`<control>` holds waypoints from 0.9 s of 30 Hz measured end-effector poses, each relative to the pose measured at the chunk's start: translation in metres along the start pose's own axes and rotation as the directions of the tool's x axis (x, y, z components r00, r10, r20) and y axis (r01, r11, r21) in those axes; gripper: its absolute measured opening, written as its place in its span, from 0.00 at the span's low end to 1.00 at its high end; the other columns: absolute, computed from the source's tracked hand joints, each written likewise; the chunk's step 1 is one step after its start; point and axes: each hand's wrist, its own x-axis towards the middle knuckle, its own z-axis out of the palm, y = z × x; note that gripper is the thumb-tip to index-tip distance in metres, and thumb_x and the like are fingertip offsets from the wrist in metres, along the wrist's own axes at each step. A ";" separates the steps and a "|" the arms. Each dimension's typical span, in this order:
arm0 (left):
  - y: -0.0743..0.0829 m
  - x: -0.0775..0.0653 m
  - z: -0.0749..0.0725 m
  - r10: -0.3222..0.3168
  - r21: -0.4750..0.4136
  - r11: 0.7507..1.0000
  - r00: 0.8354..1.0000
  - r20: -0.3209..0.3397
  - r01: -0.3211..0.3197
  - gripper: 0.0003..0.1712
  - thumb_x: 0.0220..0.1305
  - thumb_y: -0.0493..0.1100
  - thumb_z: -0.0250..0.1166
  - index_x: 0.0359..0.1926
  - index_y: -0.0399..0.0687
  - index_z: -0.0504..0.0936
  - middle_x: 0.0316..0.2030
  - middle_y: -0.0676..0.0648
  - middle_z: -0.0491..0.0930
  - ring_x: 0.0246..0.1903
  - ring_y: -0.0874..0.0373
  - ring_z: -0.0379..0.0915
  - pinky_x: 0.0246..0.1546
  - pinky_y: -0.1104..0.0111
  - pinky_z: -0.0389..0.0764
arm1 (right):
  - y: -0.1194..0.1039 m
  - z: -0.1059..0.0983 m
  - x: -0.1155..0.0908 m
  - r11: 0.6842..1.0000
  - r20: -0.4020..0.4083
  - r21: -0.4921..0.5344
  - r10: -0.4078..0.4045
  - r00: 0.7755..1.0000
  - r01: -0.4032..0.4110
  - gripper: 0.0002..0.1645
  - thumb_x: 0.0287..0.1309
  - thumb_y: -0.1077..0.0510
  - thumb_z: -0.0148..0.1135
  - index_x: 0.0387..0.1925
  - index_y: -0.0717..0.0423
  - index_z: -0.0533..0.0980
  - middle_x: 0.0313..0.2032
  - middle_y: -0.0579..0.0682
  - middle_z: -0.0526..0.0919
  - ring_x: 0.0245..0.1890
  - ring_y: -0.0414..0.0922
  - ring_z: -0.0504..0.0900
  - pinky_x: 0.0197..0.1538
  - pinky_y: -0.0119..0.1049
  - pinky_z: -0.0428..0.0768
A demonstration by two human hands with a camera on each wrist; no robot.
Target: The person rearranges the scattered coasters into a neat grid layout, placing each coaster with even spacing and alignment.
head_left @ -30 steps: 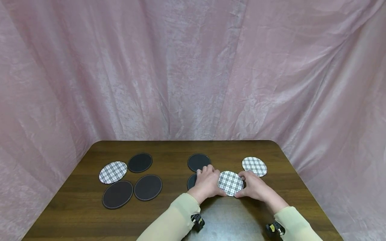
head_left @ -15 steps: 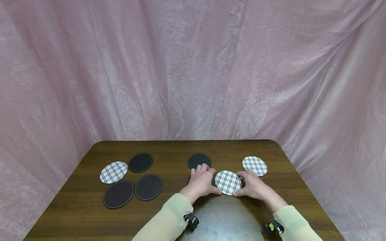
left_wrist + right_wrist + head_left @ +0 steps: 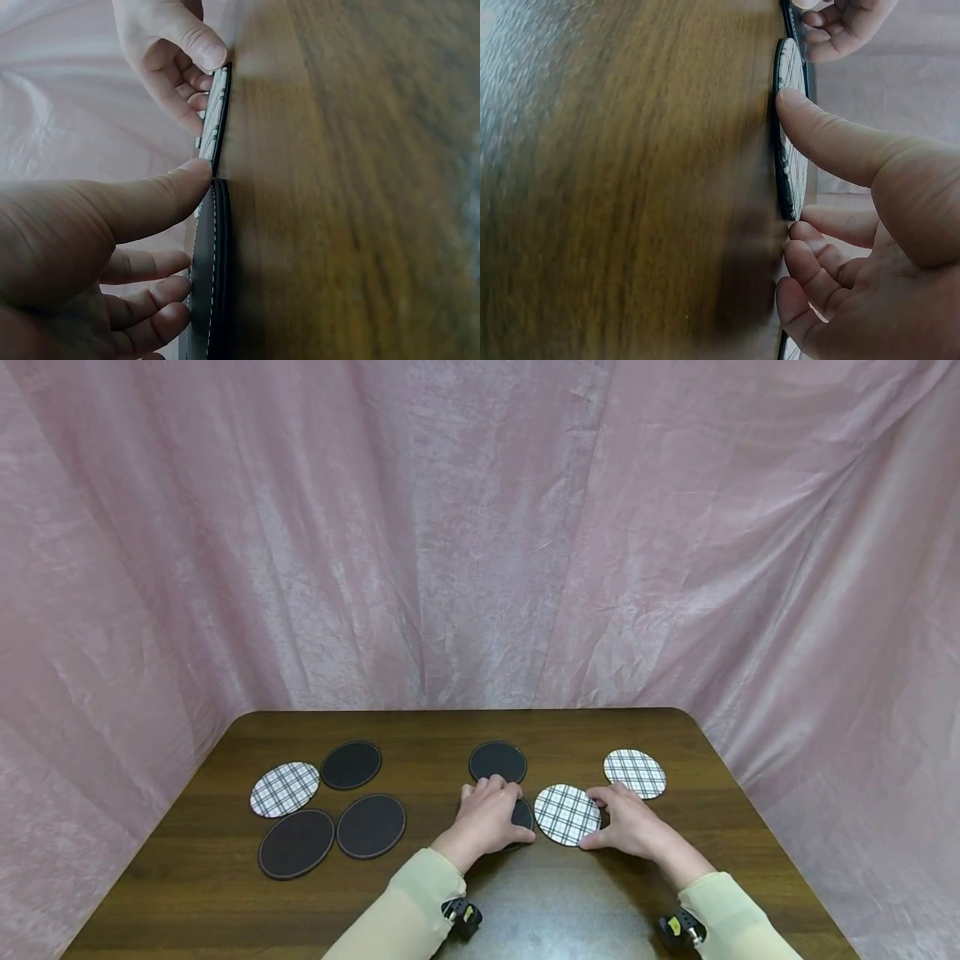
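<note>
A round black-and-white plaid coaster [image 3: 567, 815] lies flat on the wooden table. My right hand [image 3: 628, 823] holds it at its right side, the thumb on its near edge and fingertips at its far right edge. My left hand [image 3: 486, 817] is over a black coaster [image 3: 522, 814], partly hiding it. In the left wrist view, this black coaster [image 3: 202, 277] has pale stitching along its rim. The left thumb is near the spot where the two coasters meet, and the other fingers hang loosely beside the black one.
Behind the left hand lies another black coaster [image 3: 498, 762], and a second plaid coaster [image 3: 634, 773] is behind the right hand. On the left, a plaid coaster [image 3: 285, 789] is grouped with several black ones [image 3: 371, 826]. A pink curtain [image 3: 480, 535] hangs behind the table.
The plaid coaster has shifted slightly left with my right hand. My left hand has come off it and moved left, uncovering the right part of the black coaster.
</note>
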 end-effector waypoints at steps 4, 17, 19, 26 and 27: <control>0.000 0.000 0.000 0.004 0.007 1.000 1.000 -0.003 -0.004 0.37 0.58 0.66 0.84 0.61 0.51 0.87 0.57 0.45 0.81 0.58 0.46 0.76 0.56 0.47 0.71 | -0.020 -0.012 -0.004 0.999 0.027 0.025 0.039 0.999 -0.040 0.53 0.43 0.40 0.93 0.63 0.67 0.81 0.46 0.57 0.82 0.47 0.56 0.80 0.51 0.54 0.80; 0.000 0.000 0.001 0.016 0.028 0.999 1.000 -0.003 -0.016 0.37 0.59 0.66 0.84 0.61 0.51 0.87 0.57 0.45 0.81 0.57 0.46 0.76 0.54 0.48 0.71 | -0.031 -0.019 -0.008 0.998 0.038 0.034 0.058 0.998 -0.059 0.52 0.43 0.42 0.93 0.62 0.67 0.81 0.46 0.56 0.81 0.48 0.55 0.79 0.52 0.53 0.80; 0.000 0.000 0.001 0.016 0.030 0.999 1.000 -0.002 -0.016 0.37 0.59 0.66 0.84 0.61 0.51 0.87 0.57 0.45 0.81 0.56 0.46 0.75 0.54 0.48 0.71 | -0.025 -0.017 -0.008 0.999 0.023 0.039 0.028 0.999 -0.029 0.53 0.44 0.38 0.92 0.62 0.67 0.81 0.45 0.56 0.81 0.46 0.55 0.79 0.51 0.52 0.80; 0.002 0.001 -0.002 0.011 0.029 1.000 1.000 -0.003 -0.011 0.36 0.59 0.66 0.84 0.59 0.51 0.88 0.55 0.46 0.82 0.55 0.47 0.77 0.54 0.49 0.71 | -0.037 -0.024 -0.011 0.996 0.052 0.044 0.080 0.995 -0.083 0.56 0.43 0.41 0.93 0.66 0.67 0.79 0.47 0.54 0.82 0.50 0.56 0.81 0.55 0.57 0.80; 0.003 0.001 -0.002 0.012 0.029 1.000 1.000 -0.009 -0.012 0.36 0.59 0.66 0.84 0.59 0.51 0.88 0.55 0.46 0.82 0.55 0.47 0.77 0.53 0.49 0.71 | -0.042 -0.026 -0.012 0.993 0.058 0.048 0.101 0.993 -0.104 0.56 0.42 0.43 0.93 0.67 0.68 0.78 0.48 0.54 0.83 0.52 0.58 0.81 0.58 0.58 0.80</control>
